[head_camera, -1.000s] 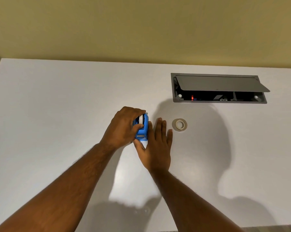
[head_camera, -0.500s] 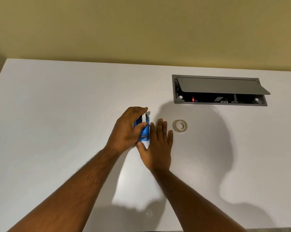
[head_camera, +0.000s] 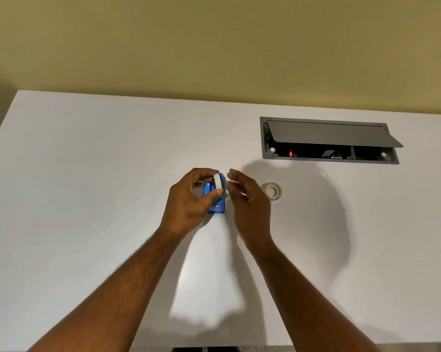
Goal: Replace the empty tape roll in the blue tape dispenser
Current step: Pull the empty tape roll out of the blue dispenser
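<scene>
The blue tape dispenser (head_camera: 218, 208) stands on the white table (head_camera: 87, 174), near its middle. My left hand (head_camera: 186, 204) pinches a white empty roll core (head_camera: 217, 181) between thumb and fingers, at the top of the dispenser. Whether the core still sits in its slot is hidden by my fingers. My right hand (head_camera: 248, 203) hovers just right of the dispenser, fingers loosely curled and apart, holding nothing. A fresh roll of clear tape (head_camera: 271, 191) lies flat on the table to the right of my right hand.
A grey cable box (head_camera: 328, 158) with its lid propped open is sunk into the table at the back right. A yellow wall (head_camera: 214, 47) runs behind the table. The table's near edge is at the bottom of the view.
My right hand has lifted off the table beside the dispenser and curled its fingers. My left hand has shifted from gripping the dispenser body to pinching the white core at its top.
</scene>
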